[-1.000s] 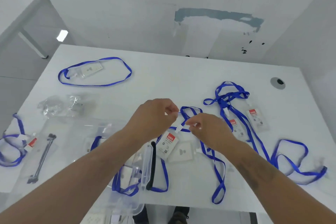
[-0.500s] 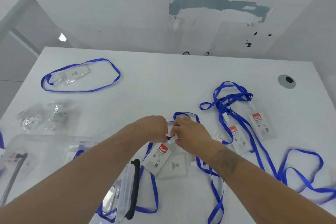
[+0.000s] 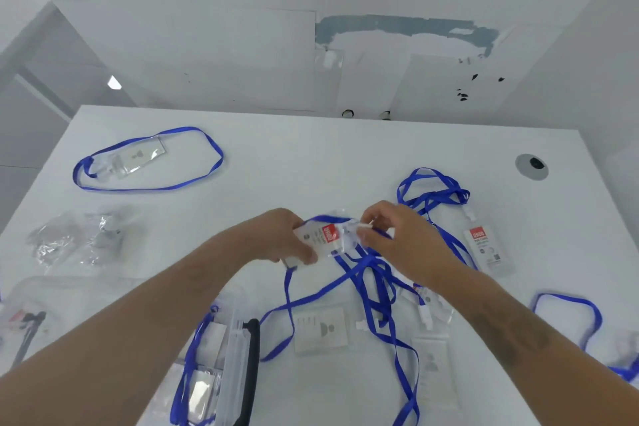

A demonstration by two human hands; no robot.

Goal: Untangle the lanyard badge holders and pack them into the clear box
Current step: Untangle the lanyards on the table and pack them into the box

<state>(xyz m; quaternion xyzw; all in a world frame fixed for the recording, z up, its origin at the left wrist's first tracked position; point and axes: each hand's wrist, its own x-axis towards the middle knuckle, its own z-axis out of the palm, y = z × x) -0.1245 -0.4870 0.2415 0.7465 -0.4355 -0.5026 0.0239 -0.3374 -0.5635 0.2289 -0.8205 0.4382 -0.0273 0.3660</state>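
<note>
My left hand (image 3: 281,239) grips a clear badge holder with a red label (image 3: 325,235), lifted above the white table (image 3: 311,156). My right hand (image 3: 397,235) pinches the white clip (image 3: 363,225) at that holder's top. Blue lanyard straps (image 3: 366,273) hang tangled from it down to two more clear holders (image 3: 321,328) lying on the table. The clear box (image 3: 238,356) with a black handle sits at the near edge under my left forearm, with lanyards inside.
One untangled lanyard with its holder (image 3: 138,157) lies in a loop at the far left. Another red-labelled holder (image 3: 484,247) lies right with a blue knot (image 3: 432,190). Crumpled clear wrappers (image 3: 76,239) sit at the left. A cable grommet (image 3: 531,166) is far right.
Both hands have lifted the red-labelled holder off the table and moved it away from me. The straps now hang down, and the plain holder stays on the table.
</note>
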